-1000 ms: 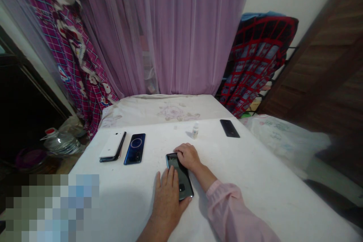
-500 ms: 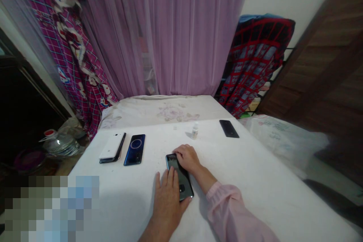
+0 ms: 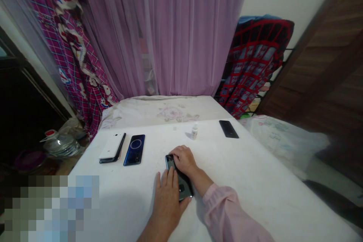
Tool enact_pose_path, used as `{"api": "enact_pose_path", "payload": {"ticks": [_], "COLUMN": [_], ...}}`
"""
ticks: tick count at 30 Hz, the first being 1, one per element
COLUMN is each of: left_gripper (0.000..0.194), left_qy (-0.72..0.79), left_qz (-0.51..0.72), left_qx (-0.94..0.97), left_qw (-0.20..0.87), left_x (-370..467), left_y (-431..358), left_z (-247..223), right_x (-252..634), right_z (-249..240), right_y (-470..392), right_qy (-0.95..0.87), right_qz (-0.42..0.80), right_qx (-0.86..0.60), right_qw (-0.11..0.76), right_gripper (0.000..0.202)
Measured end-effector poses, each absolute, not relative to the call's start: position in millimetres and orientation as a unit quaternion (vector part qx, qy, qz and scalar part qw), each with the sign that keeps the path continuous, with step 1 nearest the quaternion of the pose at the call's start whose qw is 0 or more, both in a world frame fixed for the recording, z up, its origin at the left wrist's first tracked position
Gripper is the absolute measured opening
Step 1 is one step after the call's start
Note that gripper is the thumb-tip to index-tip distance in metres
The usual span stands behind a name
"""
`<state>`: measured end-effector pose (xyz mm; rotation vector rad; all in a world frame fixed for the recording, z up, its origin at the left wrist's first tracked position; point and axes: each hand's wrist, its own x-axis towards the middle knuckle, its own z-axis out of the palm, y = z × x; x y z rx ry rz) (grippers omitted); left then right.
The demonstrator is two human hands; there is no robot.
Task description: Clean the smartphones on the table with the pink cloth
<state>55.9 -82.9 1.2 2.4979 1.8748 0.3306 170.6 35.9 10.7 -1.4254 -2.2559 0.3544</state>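
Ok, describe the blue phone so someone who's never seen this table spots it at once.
Find the white-covered table and look to its left side. Just right of the white phone lies the blue phone. The pale ring on its back sets it apart from the dark phone touched by the left hand and right hand.
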Motion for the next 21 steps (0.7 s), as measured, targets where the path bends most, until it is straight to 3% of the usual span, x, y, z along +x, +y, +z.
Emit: {"api": "enact_pose_path", "payload": {"ticks": [12,21], "left_gripper": [0.071,0.072], "left_qy": [0.599,0.600], "left_qz": [0.059,0.063], "left_qx": [0.797,0.796], "left_qw": [0.046,0.038], "left_x": [56,56], "left_y": [-84,-84], "left_z": [14,11], "right_x": [198,175], "right_z": [1,5], "right_y": [34,37], "right_qy": [-0.793,-0.824], "right_qz": [0.132,0.170], "right_qx": [-0.540,-0.478], "right_qw": [0.249,0.251], "right_gripper": [0.031,0.032]}}
